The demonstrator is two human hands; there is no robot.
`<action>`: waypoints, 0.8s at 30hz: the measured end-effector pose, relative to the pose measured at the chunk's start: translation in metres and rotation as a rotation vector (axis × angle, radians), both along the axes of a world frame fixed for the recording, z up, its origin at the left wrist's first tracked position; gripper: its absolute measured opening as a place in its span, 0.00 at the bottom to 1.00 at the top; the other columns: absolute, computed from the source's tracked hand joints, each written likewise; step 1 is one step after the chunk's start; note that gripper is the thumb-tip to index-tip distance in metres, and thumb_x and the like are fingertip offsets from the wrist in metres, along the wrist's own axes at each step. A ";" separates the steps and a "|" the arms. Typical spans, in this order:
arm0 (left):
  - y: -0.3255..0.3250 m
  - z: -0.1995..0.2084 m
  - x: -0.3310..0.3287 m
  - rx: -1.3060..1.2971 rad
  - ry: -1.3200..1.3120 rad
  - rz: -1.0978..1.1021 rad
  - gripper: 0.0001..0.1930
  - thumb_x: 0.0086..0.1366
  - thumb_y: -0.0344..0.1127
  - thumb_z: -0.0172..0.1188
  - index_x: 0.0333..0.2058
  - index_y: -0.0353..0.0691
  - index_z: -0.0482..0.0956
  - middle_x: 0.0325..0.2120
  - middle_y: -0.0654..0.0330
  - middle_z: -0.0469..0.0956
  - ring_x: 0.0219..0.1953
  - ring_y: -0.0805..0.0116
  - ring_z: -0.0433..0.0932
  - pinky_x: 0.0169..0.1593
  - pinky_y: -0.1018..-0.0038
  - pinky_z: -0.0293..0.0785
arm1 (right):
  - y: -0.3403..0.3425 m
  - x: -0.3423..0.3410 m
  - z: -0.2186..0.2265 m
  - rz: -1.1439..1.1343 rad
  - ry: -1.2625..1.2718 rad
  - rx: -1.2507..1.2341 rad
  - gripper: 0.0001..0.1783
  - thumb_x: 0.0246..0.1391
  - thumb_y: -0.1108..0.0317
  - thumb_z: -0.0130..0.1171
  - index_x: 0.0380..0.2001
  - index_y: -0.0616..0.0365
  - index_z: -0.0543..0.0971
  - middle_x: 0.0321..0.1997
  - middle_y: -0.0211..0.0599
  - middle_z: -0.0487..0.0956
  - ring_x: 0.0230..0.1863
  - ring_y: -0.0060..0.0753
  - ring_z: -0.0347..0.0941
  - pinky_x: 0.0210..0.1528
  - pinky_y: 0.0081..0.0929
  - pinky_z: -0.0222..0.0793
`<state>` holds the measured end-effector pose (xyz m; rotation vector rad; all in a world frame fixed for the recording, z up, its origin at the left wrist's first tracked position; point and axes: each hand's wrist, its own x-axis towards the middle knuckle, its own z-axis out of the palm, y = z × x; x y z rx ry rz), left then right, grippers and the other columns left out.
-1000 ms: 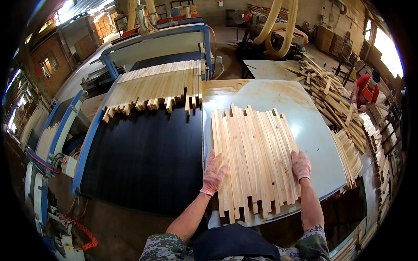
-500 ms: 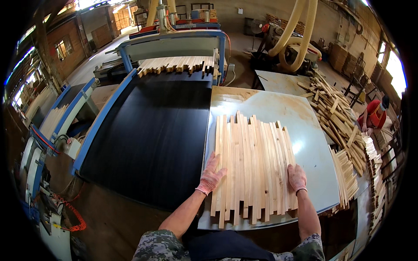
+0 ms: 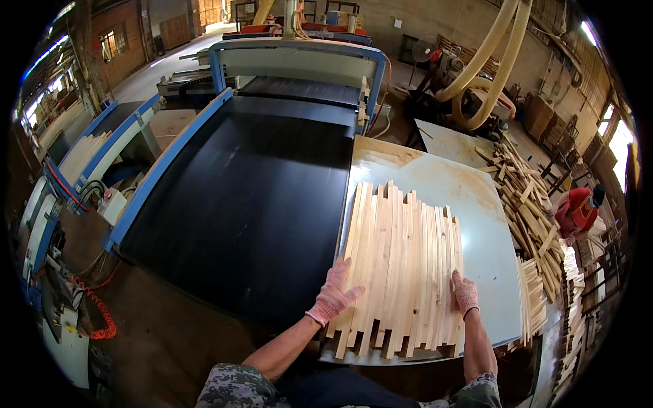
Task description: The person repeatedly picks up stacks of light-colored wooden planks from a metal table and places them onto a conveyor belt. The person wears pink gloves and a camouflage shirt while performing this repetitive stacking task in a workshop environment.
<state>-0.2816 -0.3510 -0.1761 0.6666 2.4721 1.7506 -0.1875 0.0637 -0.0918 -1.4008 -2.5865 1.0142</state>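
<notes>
A row of long pale wooden strips [image 3: 401, 272] lies side by side on a smooth grey-white table [image 3: 486, 272], their ends uneven. My left hand [image 3: 335, 291], in a pinkish-white knit glove, holds the row's left edge, with the thumb lying over the strips. On the opposite edge my right hand [image 3: 464, 292], gloved alike, presses in with its fingers bent against the outermost strip. The row is held between both hands. Directly left of the table runs a wide black conveyor belt [image 3: 238, 211], close to my left hand.
The belt leads to a blue-framed machine [image 3: 299, 64] ahead. Loose wood scraps [image 3: 527, 204] are heaped at the right, near stacked strips [image 3: 532, 299]. A person in red [image 3: 576, 214] is at the far right. Thick dust hoses [image 3: 490, 61] hang behind; a second conveyor [image 3: 102, 146] stands left.
The strips at the belt's far end have passed out of sight at the machine. My view has turned slightly left. The row between my hands now slants a little more, both hands still on it.
</notes>
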 end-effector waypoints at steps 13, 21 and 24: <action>-0.370 0.067 -0.117 -0.699 0.143 0.127 0.44 0.65 0.55 0.70 0.71 0.34 0.67 0.73 0.32 0.59 0.75 0.36 0.61 0.76 0.55 0.60 | -0.351 -0.127 0.011 0.423 0.019 -0.026 0.39 0.63 0.33 0.60 0.40 0.68 0.84 0.38 0.60 0.85 0.45 0.56 0.84 0.51 0.47 0.75; -0.553 0.067 -0.170 -1.221 -0.111 0.546 0.47 0.75 0.68 0.45 0.79 0.38 0.52 0.81 0.46 0.48 0.82 0.46 0.46 0.82 0.52 0.34 | -0.572 -0.229 -0.018 0.759 0.236 -0.342 0.43 0.63 0.33 0.60 0.58 0.68 0.78 0.53 0.61 0.85 0.60 0.60 0.80 0.62 0.47 0.72; -0.583 0.065 -0.171 -1.212 -0.144 0.595 0.48 0.74 0.68 0.45 0.79 0.38 0.51 0.81 0.46 0.48 0.82 0.47 0.45 0.82 0.52 0.34 | -0.641 -0.252 -0.015 0.815 0.257 -0.443 0.44 0.63 0.32 0.60 0.57 0.68 0.76 0.57 0.64 0.81 0.62 0.63 0.77 0.64 0.50 0.70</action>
